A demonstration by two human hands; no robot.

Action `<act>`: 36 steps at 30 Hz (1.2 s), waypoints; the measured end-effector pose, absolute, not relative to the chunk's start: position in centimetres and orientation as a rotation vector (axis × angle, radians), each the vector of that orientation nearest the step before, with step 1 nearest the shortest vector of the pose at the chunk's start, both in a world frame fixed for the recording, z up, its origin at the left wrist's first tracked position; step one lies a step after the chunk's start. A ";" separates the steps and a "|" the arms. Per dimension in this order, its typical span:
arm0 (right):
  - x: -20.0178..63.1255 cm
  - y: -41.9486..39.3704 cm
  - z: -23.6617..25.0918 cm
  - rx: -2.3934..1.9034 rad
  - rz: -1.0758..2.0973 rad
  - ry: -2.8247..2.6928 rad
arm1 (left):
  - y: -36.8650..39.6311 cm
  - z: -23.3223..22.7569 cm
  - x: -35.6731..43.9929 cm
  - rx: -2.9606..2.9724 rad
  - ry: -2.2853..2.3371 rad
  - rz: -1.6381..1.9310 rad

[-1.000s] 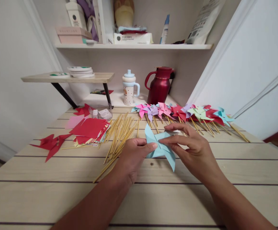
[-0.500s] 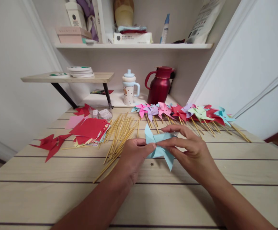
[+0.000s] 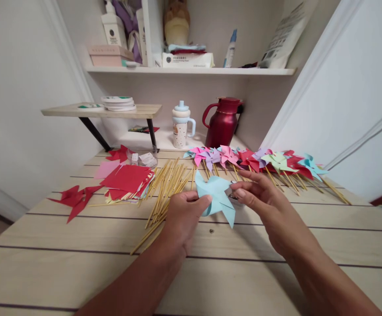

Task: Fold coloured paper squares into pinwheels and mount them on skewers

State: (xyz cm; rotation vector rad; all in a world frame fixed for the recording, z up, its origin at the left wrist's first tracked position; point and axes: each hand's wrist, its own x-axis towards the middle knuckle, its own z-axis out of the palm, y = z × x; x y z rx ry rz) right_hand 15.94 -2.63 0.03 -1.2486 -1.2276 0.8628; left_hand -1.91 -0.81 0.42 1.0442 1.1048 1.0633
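Observation:
A light blue paper pinwheel point(image 3: 215, 193) without a stick is pinched at its left side between the thumb and fingers of my left hand point(image 3: 186, 215). My right hand point(image 3: 265, 202) is just right of the pinwheel, its fingers partly bent and apart, with nothing visible in them. Beside its fingertips, partly hidden behind the pinwheel, shows a small greyish box point(image 3: 236, 202). Left of my left hand lies a loose pile of thin wooden sticks point(image 3: 164, 188). Farther left sits a stack of square paper sheets point(image 3: 126, 180) with red on top.
Finished pinwheels on sticks point(image 3: 230, 156) lie in a row at the back right. A red folded paper shape point(image 3: 74, 199) is at far left, near small packets point(image 3: 147, 159). Behind stand a lidded cup point(image 3: 180, 129), a red thermos jug point(image 3: 223, 125) and a small raised shelf point(image 3: 69, 110).
My right hand has let go of the pinwheel and moved slightly right. My left hand keeps holding the pinwheel, whose face now shows more fully. The view has shifted a little.

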 end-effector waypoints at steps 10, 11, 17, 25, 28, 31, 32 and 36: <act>15.8 -2.6 0.0 -1.251 1.109 -1.058 | -0.9 0.4 -2.0 1.011 1.044 1.075; 15.8 -2.6 0.0 -1.248 1.155 -1.106 | -0.9 0.4 -2.0 1.011 1.038 1.079; 15.2 -2.8 0.3 -1.290 1.271 -1.387 | -0.9 0.2 -1.9 0.989 0.991 1.092; 15.1 -2.9 0.0 -1.338 1.129 -1.314 | -1.3 0.3 -1.7 0.978 0.954 1.057; 15.2 -3.0 -0.1 -1.361 1.096 -1.333 | -1.3 0.2 -1.6 0.991 0.951 1.048; 15.3 -3.0 -0.2 -1.369 1.068 -1.376 | -1.3 0.2 -1.6 1.008 0.954 1.048; 15.3 -2.9 -0.1 -1.373 1.064 -1.381 | -1.4 0.2 -1.6 1.010 0.953 1.046; 15.1 -2.8 -0.1 -1.384 1.080 -1.357 | -1.4 0.2 -1.6 1.005 0.925 1.027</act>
